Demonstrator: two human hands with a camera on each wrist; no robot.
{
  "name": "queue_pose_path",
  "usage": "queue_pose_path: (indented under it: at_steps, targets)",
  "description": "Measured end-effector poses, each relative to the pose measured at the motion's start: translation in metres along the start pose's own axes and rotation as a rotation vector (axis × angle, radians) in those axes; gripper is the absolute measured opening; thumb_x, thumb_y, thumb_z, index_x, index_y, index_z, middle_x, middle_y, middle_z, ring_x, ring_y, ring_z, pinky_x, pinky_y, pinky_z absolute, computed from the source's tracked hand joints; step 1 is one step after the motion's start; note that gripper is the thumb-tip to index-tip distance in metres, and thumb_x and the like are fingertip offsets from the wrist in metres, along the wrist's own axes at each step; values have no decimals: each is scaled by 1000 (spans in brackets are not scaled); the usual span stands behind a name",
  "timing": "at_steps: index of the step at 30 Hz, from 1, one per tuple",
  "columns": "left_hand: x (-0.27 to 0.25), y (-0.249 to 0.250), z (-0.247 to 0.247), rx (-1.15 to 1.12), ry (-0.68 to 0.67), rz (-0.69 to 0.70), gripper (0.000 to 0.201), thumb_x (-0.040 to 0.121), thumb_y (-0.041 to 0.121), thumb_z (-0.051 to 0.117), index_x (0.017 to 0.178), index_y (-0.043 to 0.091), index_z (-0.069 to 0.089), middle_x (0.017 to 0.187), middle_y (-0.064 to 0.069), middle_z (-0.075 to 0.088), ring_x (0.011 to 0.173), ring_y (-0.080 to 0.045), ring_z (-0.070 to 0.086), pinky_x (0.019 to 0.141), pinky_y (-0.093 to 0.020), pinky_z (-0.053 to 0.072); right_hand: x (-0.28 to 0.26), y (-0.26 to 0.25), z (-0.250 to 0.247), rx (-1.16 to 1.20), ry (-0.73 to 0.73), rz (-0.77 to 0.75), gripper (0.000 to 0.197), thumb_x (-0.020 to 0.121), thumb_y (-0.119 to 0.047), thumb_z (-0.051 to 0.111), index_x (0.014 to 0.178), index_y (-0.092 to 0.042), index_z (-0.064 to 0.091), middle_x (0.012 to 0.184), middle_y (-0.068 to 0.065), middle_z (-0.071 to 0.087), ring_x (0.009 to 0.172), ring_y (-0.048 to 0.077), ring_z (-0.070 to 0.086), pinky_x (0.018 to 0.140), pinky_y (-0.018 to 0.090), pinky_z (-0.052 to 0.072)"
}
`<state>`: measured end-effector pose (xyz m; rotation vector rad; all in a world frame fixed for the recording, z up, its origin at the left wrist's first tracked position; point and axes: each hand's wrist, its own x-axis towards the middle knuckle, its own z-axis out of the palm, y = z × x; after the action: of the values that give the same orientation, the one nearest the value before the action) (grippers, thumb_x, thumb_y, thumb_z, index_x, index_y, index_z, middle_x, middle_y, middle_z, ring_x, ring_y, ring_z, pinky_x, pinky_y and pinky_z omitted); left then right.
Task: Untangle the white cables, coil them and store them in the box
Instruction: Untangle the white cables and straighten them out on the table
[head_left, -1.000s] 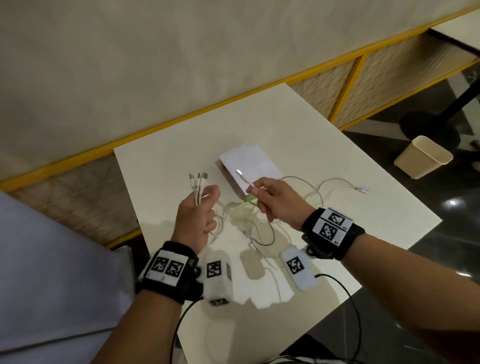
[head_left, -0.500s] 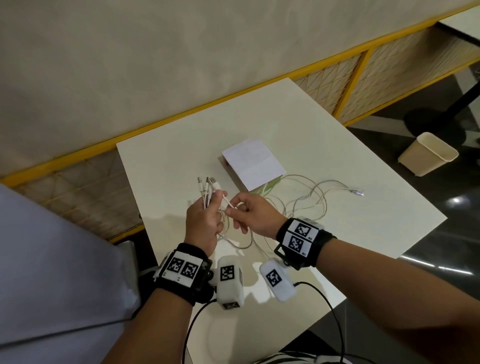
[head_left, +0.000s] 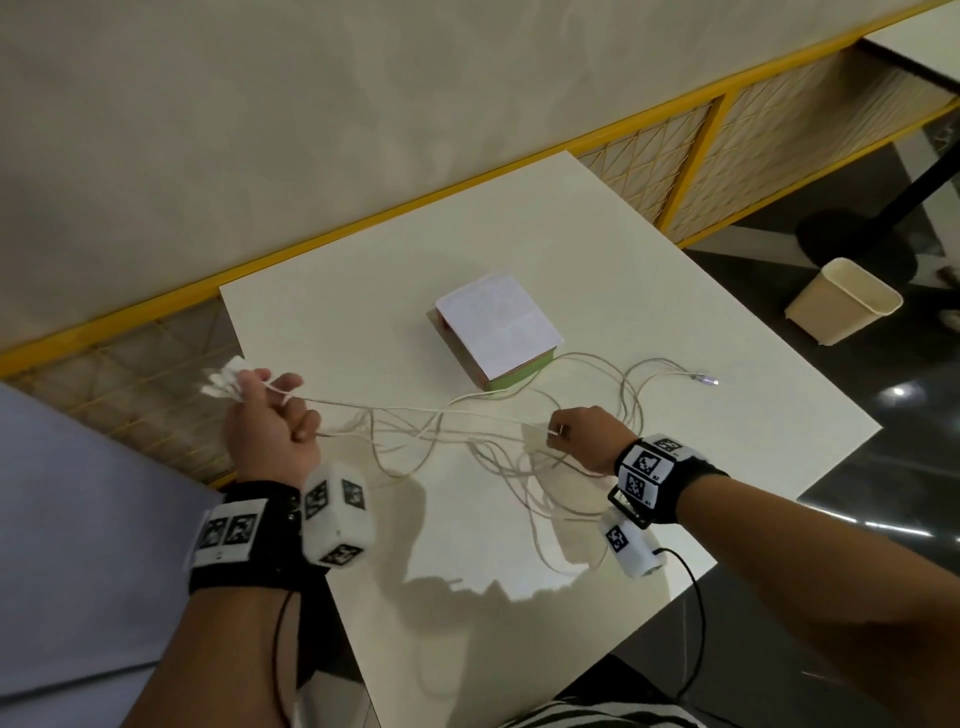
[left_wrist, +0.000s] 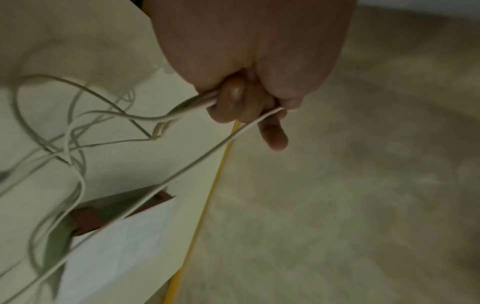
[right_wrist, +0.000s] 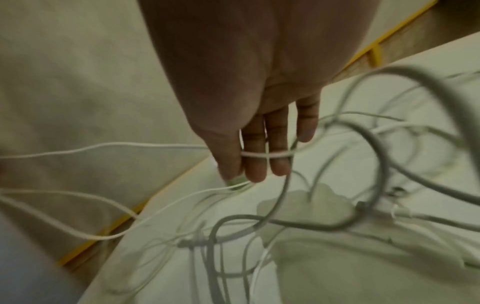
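Several white cables (head_left: 415, 415) stretch in a loose tangle over the white table (head_left: 675, 312) between my hands. My left hand (head_left: 270, 421) grips a bundle of their plug ends (head_left: 223, 382) at the table's left edge. In the left wrist view the left hand (left_wrist: 246, 102) has its fingers curled round the cables (left_wrist: 182, 111). My right hand (head_left: 571, 431) pinches one strand (right_wrist: 265, 154), which lies across its fingers (right_wrist: 255, 170). The box (head_left: 493, 332), with a white flap on top, sits behind the tangle. One plug end (head_left: 704, 381) lies to its right.
A beige bin (head_left: 841, 301) stands on the dark floor right of the table. A yellow-framed mesh railing (head_left: 675, 156) runs along the wall behind. Bare tabletop lies in front of the cables, near me.
My hands have pulled apart: the left went left with the plug ends, the right went right along a strand. The cables now stretch between them.
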<state>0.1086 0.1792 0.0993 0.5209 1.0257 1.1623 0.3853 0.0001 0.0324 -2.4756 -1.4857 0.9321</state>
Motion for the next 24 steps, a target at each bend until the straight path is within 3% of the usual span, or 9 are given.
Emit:
queue_pose_path:
  at_steps: [3, 5, 9, 11, 15, 17, 19, 21, 24]
  targets:
    - [8, 21, -11, -47, 55, 86, 34, 102, 38, 31, 74, 23, 43, 47, 9, 56, 29, -4, 25, 35, -17, 17, 0, 25, -5, -54, -37, 151, 25, 95, -31, 45, 106, -12, 58, 110, 12, 65, 104, 32, 59, 84, 36, 42]
    - [9, 29, -15, -59, 98, 122, 34, 103, 36, 30, 74, 23, 43, 48, 9, 58, 30, -4, 25, 33, -17, 19, -2, 36, -7, -70, -55, 204, 23, 95, -34, 43, 96, -15, 56, 106, 9, 64, 104, 31, 58, 88, 38, 38]
    - [10, 17, -15, 85, 145, 112, 33, 102, 40, 33, 76, 25, 46, 42, 10, 51, 31, -4, 30, 33, -17, 24, -4, 32, -14, 253, 20, 145, 40, 94, -40, 48, 64, -17, 61, 72, 5, 65, 71, 22, 58, 70, 30, 39]
    - [9, 0, -13, 156, 108, 61, 31, 99, 44, 39, 77, 25, 49, 39, 11, 42, 32, -3, 31, 33, -16, 25, -7, 15, -19, 307, 55, 92, 51, 95, -45, 42, 58, -16, 61, 63, -1, 61, 63, 17, 55, 69, 29, 38]
    - [-12, -38, -2, 411, 2, 10, 27, 88, 32, 65, 67, 23, 51, 50, 7, 41, 40, -6, 35, 38, -19, 29, -8, -22, -16, 210, 62, -61, 42, 99, -38, 36, 76, -8, 53, 80, 6, 58, 79, 26, 53, 78, 34, 36]
    - [-26, -55, 8, 622, -109, 49, 32, 87, 32, 66, 61, 19, 53, 56, 0, 47, 47, -13, 41, 47, -25, 33, -9, -36, -10, 85, 104, -135, 33, 98, -36, 37, 83, -10, 50, 93, 3, 51, 90, 22, 44, 83, 35, 28]
    - [-42, -66, 22, 786, -218, 95, 32, 88, 32, 64, 61, 16, 58, 54, 2, 55, 51, -13, 49, 55, -27, 39, -10, -49, -7, 41, 127, -210, 30, 99, -35, 38, 87, -11, 51, 97, 1, 52, 94, 22, 43, 87, 36, 27]
    - [-56, -76, 35, 832, -327, 72, 23, 86, 31, 66, 68, 19, 61, 55, 8, 58, 55, -14, 54, 56, -27, 45, -11, -59, -6, 116, 61, -315, 29, 100, -33, 36, 86, -12, 49, 88, 3, 64, 84, 24, 55, 87, 37, 39]
    - [-68, -88, 45, 858, -387, 2, 11, 83, 27, 72, 77, 21, 65, 62, 7, 63, 50, -12, 52, 44, -19, 42, -16, -72, -9, 215, -26, -426, 27, 101, -33, 35, 104, -16, 56, 66, -4, 62, 59, 13, 55, 66, 28, 45]
